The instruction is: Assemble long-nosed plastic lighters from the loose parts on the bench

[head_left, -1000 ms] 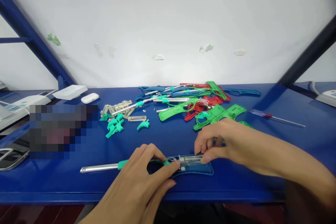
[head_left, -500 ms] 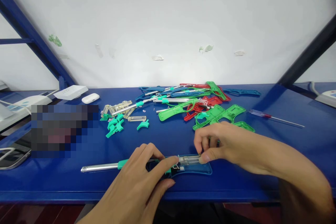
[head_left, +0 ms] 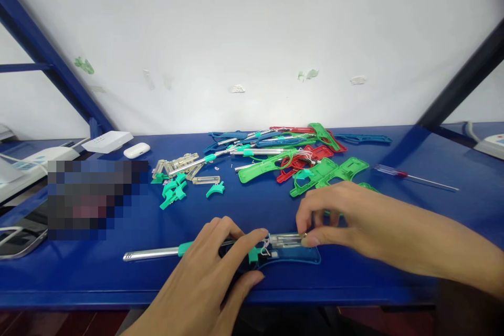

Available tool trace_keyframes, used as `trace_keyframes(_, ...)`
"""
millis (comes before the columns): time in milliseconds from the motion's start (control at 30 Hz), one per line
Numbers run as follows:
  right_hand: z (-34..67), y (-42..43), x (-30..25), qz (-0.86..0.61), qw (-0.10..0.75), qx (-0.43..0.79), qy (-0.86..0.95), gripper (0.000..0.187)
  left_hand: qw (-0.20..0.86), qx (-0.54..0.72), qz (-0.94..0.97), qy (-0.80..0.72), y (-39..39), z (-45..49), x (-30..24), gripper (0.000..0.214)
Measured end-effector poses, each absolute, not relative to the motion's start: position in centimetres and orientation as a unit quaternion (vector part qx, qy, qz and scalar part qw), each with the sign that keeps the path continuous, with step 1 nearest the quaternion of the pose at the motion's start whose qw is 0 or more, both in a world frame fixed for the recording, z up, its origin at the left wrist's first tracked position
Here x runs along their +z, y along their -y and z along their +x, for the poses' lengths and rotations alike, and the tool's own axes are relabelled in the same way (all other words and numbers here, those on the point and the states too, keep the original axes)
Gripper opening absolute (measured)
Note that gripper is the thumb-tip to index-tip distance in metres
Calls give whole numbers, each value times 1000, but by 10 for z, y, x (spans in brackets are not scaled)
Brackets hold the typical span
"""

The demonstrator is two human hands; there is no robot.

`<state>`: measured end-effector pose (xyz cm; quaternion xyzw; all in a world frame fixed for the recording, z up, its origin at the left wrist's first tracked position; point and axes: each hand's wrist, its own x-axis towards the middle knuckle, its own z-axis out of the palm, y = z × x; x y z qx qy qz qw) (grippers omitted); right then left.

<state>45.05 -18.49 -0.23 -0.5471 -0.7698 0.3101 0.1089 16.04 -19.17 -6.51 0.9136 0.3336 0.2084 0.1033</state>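
Pinching the clear insert [head_left: 286,240] with my right hand [head_left: 338,215], I am keeping it in the blue half-shell [head_left: 299,257], which is lying at the near middle edge of the blue table [head_left: 98,278]. My left hand [head_left: 212,273] is gripping the shell by the teal trigger [head_left: 254,255]. A metal tube [head_left: 151,254] is sticking out leftward. Farther off, coloured shells [head_left: 315,170] are lying in a pile.

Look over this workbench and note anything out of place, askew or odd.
Nothing looks damaged or spilled. The coloured shells lie in a tangled heap at the back, small teal pieces scattered to its left. The blue shell between the left hand and right hand sits near the table's front edge.
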Motion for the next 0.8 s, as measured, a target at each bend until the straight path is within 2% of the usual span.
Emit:
trace_keyframes(200, 440, 188, -2, -522, 122, 283, 795, 2, 110, 207, 915, -329, 192, 160, -64, 47)
trace_keyframes(300, 434, 186, -2, -529, 117, 277, 794, 9, 125, 196, 919, -320, 192, 160, -60, 47)
trace_keyframes(500, 431, 181, -3, -545, 112, 325, 765, 15, 134, 183, 924, -308, 189, 164, -56, 39)
trace_keyframes(800, 432, 177, -15, -565, 145, 361, 727, 16, 140, 157, 927, -310, 190, 162, -56, 39)
